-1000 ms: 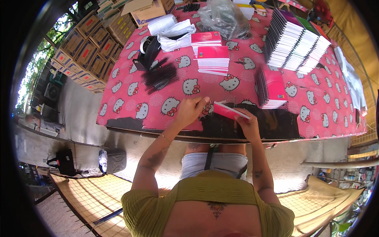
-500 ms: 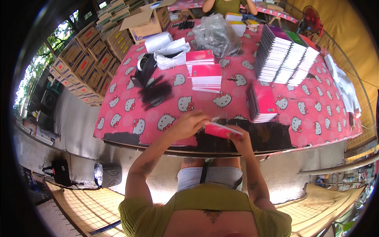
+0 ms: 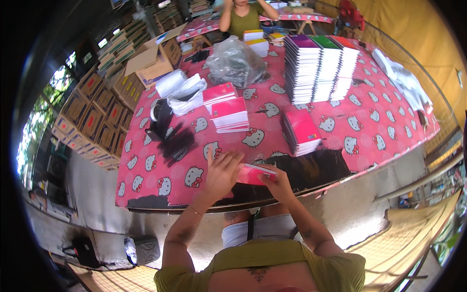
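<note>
Just above the near table edge, my right hand [image 3: 277, 183] grips a pink-covered notebook [image 3: 249, 175] by its right end, its pages edge toward the far side. At the notebook's left end is my left hand [image 3: 223, 174], fingers stretched out and the hand partly over that end; whether it touches the cover I cannot tell. Left of the hands lies a pile of black binding coils [image 3: 176, 145]. Beyond them stand pink notebook stacks [image 3: 229, 111] with no coils showing. To the right sits a short stack of coil-bound pink notebooks [image 3: 300, 127].
Tall stacks of spiral notebooks [image 3: 318, 68] with purple, green and red covers stand at the far right. A clear plastic bag [image 3: 233, 61], white wrapping [image 3: 187, 95] and an open carton [image 3: 154, 63] lie farther back. Another person [image 3: 245, 18] is across the patterned table [image 3: 265, 138].
My left fingers have gone from a pinch at the notebook's upper left edge to stretched out beside it. My right hand keeps its grip. The whole view has shifted.
</note>
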`<state>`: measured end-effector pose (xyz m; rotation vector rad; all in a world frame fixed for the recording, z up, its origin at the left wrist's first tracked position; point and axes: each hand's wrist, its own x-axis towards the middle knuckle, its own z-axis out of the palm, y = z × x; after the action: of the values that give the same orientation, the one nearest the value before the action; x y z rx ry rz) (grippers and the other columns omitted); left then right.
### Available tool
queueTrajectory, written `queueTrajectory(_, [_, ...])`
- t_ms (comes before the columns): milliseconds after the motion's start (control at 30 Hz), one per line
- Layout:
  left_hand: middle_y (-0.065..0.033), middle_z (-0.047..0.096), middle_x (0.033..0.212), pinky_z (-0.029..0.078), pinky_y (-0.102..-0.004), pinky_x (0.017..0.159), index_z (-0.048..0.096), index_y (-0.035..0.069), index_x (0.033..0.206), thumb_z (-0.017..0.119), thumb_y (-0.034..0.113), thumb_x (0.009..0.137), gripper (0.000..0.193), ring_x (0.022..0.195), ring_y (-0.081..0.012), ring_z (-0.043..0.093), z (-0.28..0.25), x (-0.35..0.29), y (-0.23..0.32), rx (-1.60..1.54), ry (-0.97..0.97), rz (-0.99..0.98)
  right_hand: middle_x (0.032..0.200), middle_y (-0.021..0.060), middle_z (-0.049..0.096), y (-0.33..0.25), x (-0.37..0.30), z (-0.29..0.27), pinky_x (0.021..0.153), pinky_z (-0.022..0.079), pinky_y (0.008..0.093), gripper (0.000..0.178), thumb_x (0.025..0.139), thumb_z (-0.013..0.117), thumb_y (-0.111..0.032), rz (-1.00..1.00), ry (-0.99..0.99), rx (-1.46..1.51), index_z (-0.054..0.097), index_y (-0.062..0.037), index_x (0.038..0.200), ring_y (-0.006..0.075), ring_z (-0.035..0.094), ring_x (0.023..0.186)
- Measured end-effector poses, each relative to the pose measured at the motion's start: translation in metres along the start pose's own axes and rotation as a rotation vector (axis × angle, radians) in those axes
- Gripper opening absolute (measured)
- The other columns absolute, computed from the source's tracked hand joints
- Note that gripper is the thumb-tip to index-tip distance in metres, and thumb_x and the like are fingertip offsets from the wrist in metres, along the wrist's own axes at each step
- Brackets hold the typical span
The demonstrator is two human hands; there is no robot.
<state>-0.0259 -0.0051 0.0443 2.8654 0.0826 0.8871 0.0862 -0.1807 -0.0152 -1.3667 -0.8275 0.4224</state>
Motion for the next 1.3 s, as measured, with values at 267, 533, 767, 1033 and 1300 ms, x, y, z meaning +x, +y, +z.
queueTrajectory(267, [-0.0068, 0.07, 0.088, 0.032, -0.0497, 0.112, 0.068, 0.005, 0.098, 0.071, 0.011, 0.086, 0.013, 0.08, -0.0252, 0.066, -0.021, 0.008, -0.019, -0.471, -0.297, -0.025, 0.088, 0.0042, 0.069, -0.01, -0.001, -0.021, 0.069, 0.049, 0.0256, 0.029, 0.092, 0.064, -0.002, 0.002, -0.138, -0.093, 0.068, -0.0055, 0.121, 0.0087, 0.059, 0.075])
queueTrajectory(533, [-0.0068, 0.068, 0.086, 0.042, -0.0443, 0.091, 0.067, 0.006, 0.096, 0.075, 0.011, 0.084, 0.015, 0.074, -0.0263, 0.062, -0.011, 0.001, -0.018, -0.485, -0.242, 0.026, 0.091, 0.0093, 0.071, -0.025, -0.001, -0.025, 0.073, 0.051, 0.0287, 0.029, 0.091, 0.064, -0.001, 0.083, -0.2, -0.077, 0.068, -0.0046, 0.119, 0.0112, 0.062, 0.079])
queueTrajectory(767, [-0.0056, 0.068, 0.085, 0.036, -0.0484, 0.104, 0.069, 0.008, 0.094, 0.075, 0.013, 0.084, 0.013, 0.075, -0.0234, 0.065, -0.019, 0.007, -0.015, -0.524, -0.326, -0.03, 0.089, 0.0093, 0.071, -0.025, 0.0, -0.028, 0.073, 0.051, 0.0286, 0.028, 0.091, 0.065, -0.003, 0.087, -0.232, -0.09, 0.068, -0.0047, 0.119, 0.0105, 0.061, 0.078])
queueTrajectory(1033, [-0.0047, 0.07, 0.084, 0.028, -0.0518, 0.114, 0.069, 0.008, 0.093, 0.075, 0.013, 0.084, 0.012, 0.073, -0.0214, 0.066, -0.024, -0.002, -0.024, -0.441, -0.309, -0.008, 0.1, 0.0131, 0.072, -0.022, 0.006, -0.021, 0.079, 0.051, 0.0291, 0.03, 0.091, 0.065, -0.003, 0.068, -0.263, -0.16, 0.067, -0.0039, 0.121, 0.0123, 0.064, 0.086])
queueTrajectory(1300, [-0.0054, 0.07, 0.099, 0.024, -0.0568, 0.115, 0.068, 0.01, 0.103, 0.075, 0.022, 0.085, 0.023, 0.091, -0.0231, 0.067, -0.031, -0.009, -0.026, -0.334, -0.246, 0.021, 0.106, 0.0084, 0.072, -0.018, 0.005, -0.01, 0.085, 0.051, 0.0269, 0.028, 0.092, 0.064, -0.003, 0.132, -0.232, -0.021, 0.066, -0.0002, 0.12, 0.0116, 0.063, 0.091])
